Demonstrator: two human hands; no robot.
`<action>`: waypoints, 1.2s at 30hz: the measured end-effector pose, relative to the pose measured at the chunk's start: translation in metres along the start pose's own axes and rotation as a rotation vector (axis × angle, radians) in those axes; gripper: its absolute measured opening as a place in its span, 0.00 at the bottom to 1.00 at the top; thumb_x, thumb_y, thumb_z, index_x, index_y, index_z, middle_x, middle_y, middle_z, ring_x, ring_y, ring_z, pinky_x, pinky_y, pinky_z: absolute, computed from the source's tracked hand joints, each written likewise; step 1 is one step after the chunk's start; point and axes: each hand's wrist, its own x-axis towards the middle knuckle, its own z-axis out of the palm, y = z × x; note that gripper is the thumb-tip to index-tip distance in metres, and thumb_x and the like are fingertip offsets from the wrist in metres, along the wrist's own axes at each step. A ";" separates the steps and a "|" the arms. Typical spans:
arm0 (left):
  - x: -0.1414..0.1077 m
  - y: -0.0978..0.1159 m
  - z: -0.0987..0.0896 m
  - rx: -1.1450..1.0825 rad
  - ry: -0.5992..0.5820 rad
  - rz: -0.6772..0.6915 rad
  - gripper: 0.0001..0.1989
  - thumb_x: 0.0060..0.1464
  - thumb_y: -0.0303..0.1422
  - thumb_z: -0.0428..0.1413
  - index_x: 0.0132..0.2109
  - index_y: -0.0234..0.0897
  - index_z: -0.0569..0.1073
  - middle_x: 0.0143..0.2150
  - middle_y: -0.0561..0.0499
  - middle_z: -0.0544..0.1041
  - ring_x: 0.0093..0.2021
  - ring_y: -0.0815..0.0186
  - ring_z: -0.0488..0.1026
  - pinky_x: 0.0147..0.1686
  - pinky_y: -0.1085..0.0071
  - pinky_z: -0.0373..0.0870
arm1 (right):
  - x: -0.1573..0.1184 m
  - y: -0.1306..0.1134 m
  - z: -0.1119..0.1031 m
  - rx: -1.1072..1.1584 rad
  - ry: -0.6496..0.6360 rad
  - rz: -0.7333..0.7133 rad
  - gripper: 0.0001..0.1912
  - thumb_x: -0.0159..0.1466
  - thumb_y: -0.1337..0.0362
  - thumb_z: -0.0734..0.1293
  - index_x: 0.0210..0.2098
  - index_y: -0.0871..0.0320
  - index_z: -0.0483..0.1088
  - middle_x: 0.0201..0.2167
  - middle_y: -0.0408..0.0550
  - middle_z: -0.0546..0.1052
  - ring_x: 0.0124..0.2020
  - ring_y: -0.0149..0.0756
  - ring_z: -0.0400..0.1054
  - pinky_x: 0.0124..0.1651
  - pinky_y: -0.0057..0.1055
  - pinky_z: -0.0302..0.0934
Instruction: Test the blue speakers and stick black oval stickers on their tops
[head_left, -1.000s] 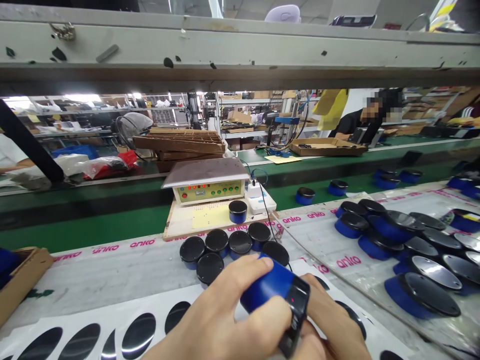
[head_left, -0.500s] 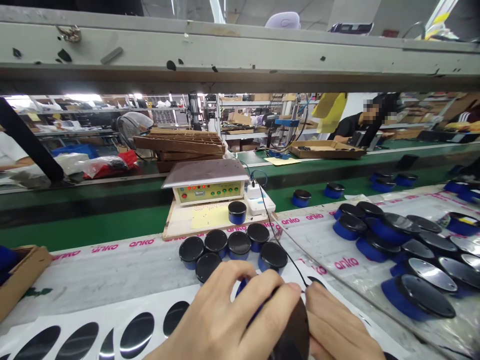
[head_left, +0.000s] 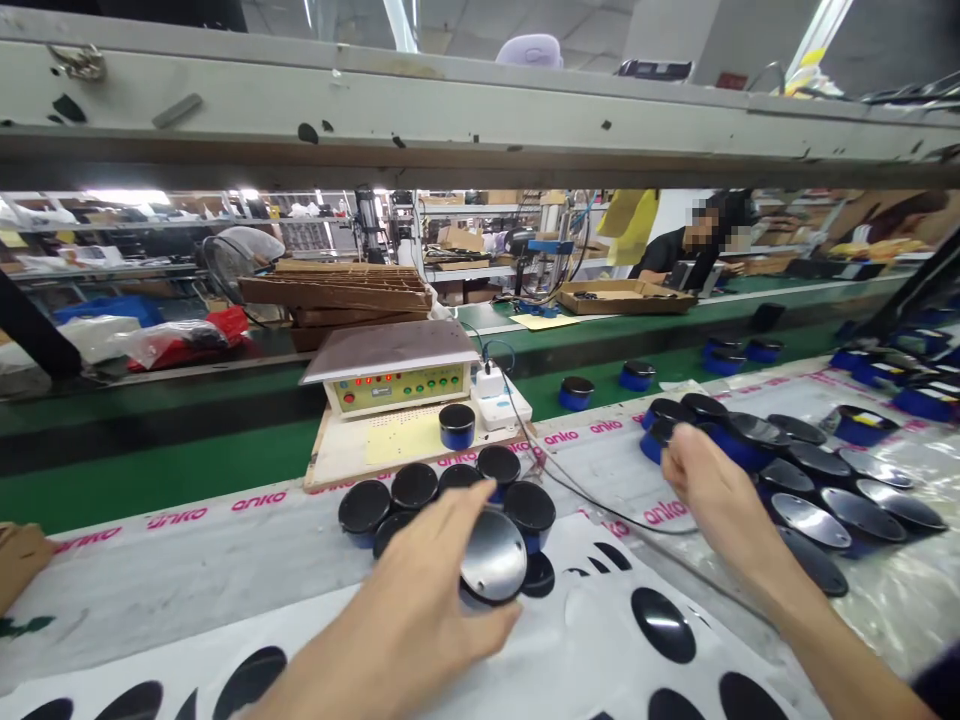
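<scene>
My left hand (head_left: 420, 590) curls its thumb and fingers around a round blue case with a glossy black top (head_left: 495, 555), just in front of a cluster of similar round cases (head_left: 530, 510). My right hand (head_left: 705, 480) is closed and hangs in front of the group of round cases (head_left: 859, 512) at the right. Its fingertips are turned away, so whatever it may pinch is hidden. Below both hands lie white sticker sheets (head_left: 577, 640) with round black stickers (head_left: 664, 625).
A control box with lit buttons (head_left: 397, 385) stands on a board behind the cluster, one round case (head_left: 457, 427) before it. A cable (head_left: 600, 500) crosses the bench. An overhead beam (head_left: 450, 110) spans the top. A co-worker (head_left: 675, 245) sits across the green conveyor (head_left: 187, 450).
My hands, together over a round case half a second ago, are apart. My right hand has moved right and up towards the right-hand group. My left hand keeps the case, its top now facing up.
</scene>
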 end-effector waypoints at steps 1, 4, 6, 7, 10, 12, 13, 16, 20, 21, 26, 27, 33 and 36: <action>0.002 -0.004 0.013 0.001 -0.078 -0.007 0.32 0.49 0.37 0.59 0.61 0.41 0.60 0.58 0.44 0.67 0.56 0.52 0.65 0.55 0.55 0.64 | 0.021 0.002 0.006 -0.089 -0.008 0.079 0.20 0.68 0.49 0.49 0.28 0.54 0.58 0.20 0.40 0.64 0.21 0.33 0.61 0.26 0.31 0.58; 0.008 -0.018 0.042 0.084 -0.154 -0.031 0.27 0.47 0.31 0.57 0.56 0.34 0.66 0.56 0.40 0.68 0.56 0.48 0.62 0.55 0.48 0.61 | 0.083 0.004 0.035 -0.218 -0.021 0.159 0.16 0.65 0.51 0.60 0.38 0.59 0.63 0.31 0.46 0.70 0.31 0.36 0.66 0.37 0.36 0.61; 0.011 -0.025 0.045 0.153 -0.156 -0.019 0.25 0.47 0.29 0.56 0.55 0.34 0.68 0.58 0.39 0.66 0.59 0.45 0.58 0.56 0.43 0.59 | 0.113 0.006 0.058 -0.253 -0.054 0.195 0.15 0.64 0.55 0.64 0.43 0.61 0.65 0.39 0.48 0.71 0.37 0.36 0.67 0.41 0.38 0.63; 0.012 -0.027 0.043 0.177 -0.154 -0.014 0.26 0.47 0.30 0.56 0.55 0.35 0.67 0.60 0.39 0.63 0.60 0.43 0.56 0.56 0.41 0.56 | 0.123 0.007 0.069 -0.260 -0.076 0.215 0.15 0.64 0.57 0.64 0.45 0.61 0.66 0.42 0.49 0.71 0.39 0.36 0.68 0.42 0.38 0.64; 0.012 -0.025 0.028 0.153 -0.122 -0.038 0.32 0.46 0.35 0.61 0.59 0.39 0.64 0.64 0.40 0.56 0.64 0.42 0.48 0.58 0.39 0.51 | 0.137 0.005 0.088 -0.246 -0.126 0.246 0.15 0.65 0.58 0.64 0.47 0.61 0.67 0.43 0.49 0.71 0.40 0.36 0.69 0.42 0.38 0.65; 0.012 -0.018 0.016 0.015 -0.055 -0.065 0.29 0.50 0.38 0.59 0.59 0.44 0.63 0.64 0.42 0.55 0.64 0.46 0.50 0.60 0.44 0.52 | 0.135 -0.004 0.085 -0.218 -0.125 0.229 0.15 0.64 0.58 0.65 0.45 0.62 0.67 0.41 0.50 0.72 0.39 0.36 0.69 0.42 0.38 0.65; 0.012 -0.013 0.011 -0.087 -0.017 -0.082 0.26 0.53 0.39 0.56 0.59 0.46 0.64 0.64 0.44 0.55 0.63 0.48 0.53 0.60 0.46 0.54 | 0.131 -0.013 0.080 -0.197 -0.119 0.206 0.16 0.62 0.57 0.66 0.43 0.63 0.66 0.40 0.50 0.72 0.38 0.37 0.69 0.41 0.38 0.64; 0.010 0.000 0.004 -0.499 0.063 -0.176 0.22 0.60 0.45 0.48 0.60 0.52 0.61 0.66 0.47 0.51 0.58 0.55 0.63 0.59 0.52 0.58 | 0.096 -0.054 0.058 -0.092 -0.144 0.082 0.18 0.59 0.51 0.67 0.36 0.58 0.60 0.38 0.49 0.74 0.34 0.35 0.68 0.37 0.32 0.62; 0.004 0.012 0.005 -1.046 0.137 -0.103 0.32 0.55 0.52 0.51 0.64 0.52 0.52 0.67 0.48 0.51 0.63 0.55 0.55 0.59 0.59 0.60 | 0.012 -0.121 0.034 0.219 -0.513 -0.292 0.18 0.58 0.53 0.67 0.31 0.53 0.52 0.32 0.41 0.72 0.23 0.28 0.63 0.23 0.25 0.57; 0.003 0.013 0.005 -1.112 0.131 -0.080 0.32 0.54 0.51 0.53 0.63 0.51 0.54 0.66 0.48 0.54 0.63 0.56 0.56 0.59 0.61 0.60 | -0.006 -0.133 0.028 0.231 -0.540 -0.389 0.17 0.57 0.56 0.66 0.30 0.53 0.51 0.27 0.39 0.70 0.22 0.28 0.62 0.22 0.25 0.55; 0.003 0.015 -0.010 -1.407 0.110 -0.269 0.26 0.57 0.50 0.50 0.56 0.39 0.65 0.49 0.43 0.74 0.44 0.59 0.74 0.43 0.66 0.73 | -0.039 -0.151 0.004 0.264 -0.528 -0.670 0.09 0.68 0.62 0.53 0.30 0.54 0.54 0.23 0.38 0.65 0.21 0.28 0.59 0.24 0.25 0.55; 0.004 0.015 -0.014 -1.477 0.106 -0.294 0.25 0.59 0.49 0.48 0.56 0.37 0.65 0.45 0.43 0.75 0.40 0.59 0.76 0.38 0.67 0.75 | -0.039 -0.149 0.001 0.255 -0.529 -0.714 0.11 0.69 0.63 0.50 0.30 0.54 0.55 0.23 0.38 0.65 0.22 0.28 0.59 0.25 0.25 0.55; 0.005 0.014 -0.021 -1.607 0.010 -0.268 0.27 0.59 0.50 0.47 0.55 0.34 0.67 0.40 0.42 0.76 0.34 0.61 0.76 0.31 0.69 0.75 | -0.036 -0.141 0.006 0.008 -0.408 -0.942 0.12 0.70 0.65 0.53 0.32 0.57 0.62 0.24 0.41 0.68 0.21 0.28 0.61 0.24 0.27 0.52; 0.001 0.016 -0.019 -1.524 0.021 -0.262 0.31 0.51 0.53 0.55 0.55 0.38 0.66 0.41 0.45 0.76 0.34 0.62 0.75 0.32 0.70 0.74 | -0.035 -0.141 0.012 -0.013 -0.301 -1.030 0.14 0.71 0.65 0.53 0.32 0.59 0.64 0.22 0.42 0.68 0.20 0.28 0.61 0.22 0.28 0.50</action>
